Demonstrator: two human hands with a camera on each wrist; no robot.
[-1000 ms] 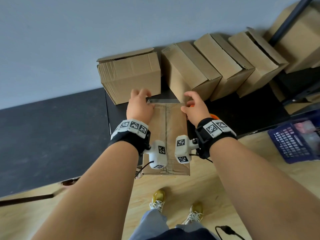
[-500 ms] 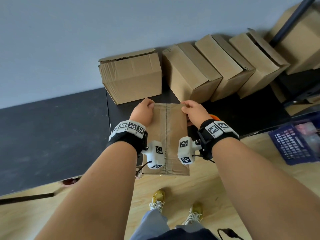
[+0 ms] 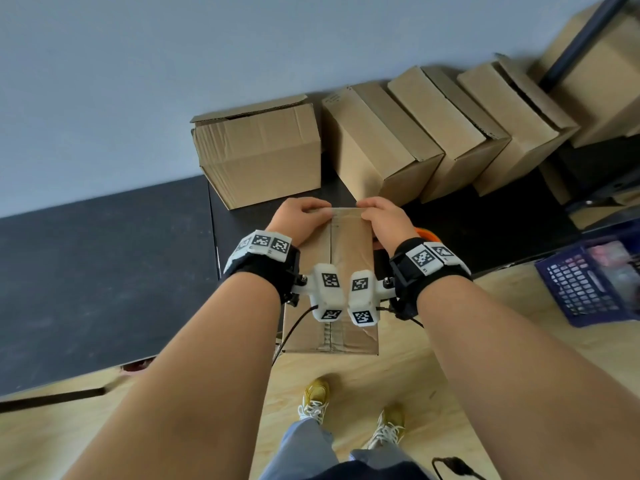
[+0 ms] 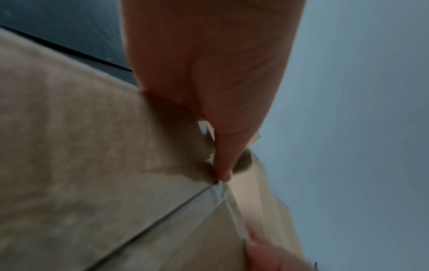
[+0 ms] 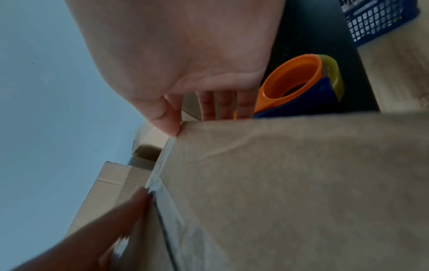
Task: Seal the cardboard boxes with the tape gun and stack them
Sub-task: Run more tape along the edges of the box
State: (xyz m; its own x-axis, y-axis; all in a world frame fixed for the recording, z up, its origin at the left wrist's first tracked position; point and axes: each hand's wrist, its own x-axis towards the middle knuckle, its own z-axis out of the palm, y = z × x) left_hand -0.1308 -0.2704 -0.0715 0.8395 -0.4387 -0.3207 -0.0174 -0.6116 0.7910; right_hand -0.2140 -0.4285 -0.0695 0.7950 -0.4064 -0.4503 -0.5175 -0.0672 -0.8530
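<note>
A closed cardboard box (image 3: 332, 271) lies lengthwise on the black table in front of me, with clear tape (image 3: 346, 216) along its middle seam. My left hand (image 3: 299, 216) and right hand (image 3: 384, 216) both grip the box's far edge, fingers curled down over the far side. In the left wrist view the thumb (image 4: 223, 165) presses the tape (image 4: 218, 194) at the edge of the box (image 4: 81, 165). In the right wrist view the thumb (image 5: 169, 124) sits on the box (image 5: 301, 183) corner. The orange and blue tape gun (image 5: 297, 86) lies just right of the box, partly hidden in the head view (image 3: 424, 233).
An open-flapped box (image 3: 259, 157) stands behind against the wall. Several boxes (image 3: 415, 133) lean in a row to its right, beside a black pole (image 3: 585, 39). A blue basket (image 3: 595, 282) sits at the right. The black table (image 3: 86, 271) extends left; wooden floor lies below.
Both hands drew back from reaching past the far end and curled over the far edge. They have also moved closer together along the tape. The box has stayed in place.
</note>
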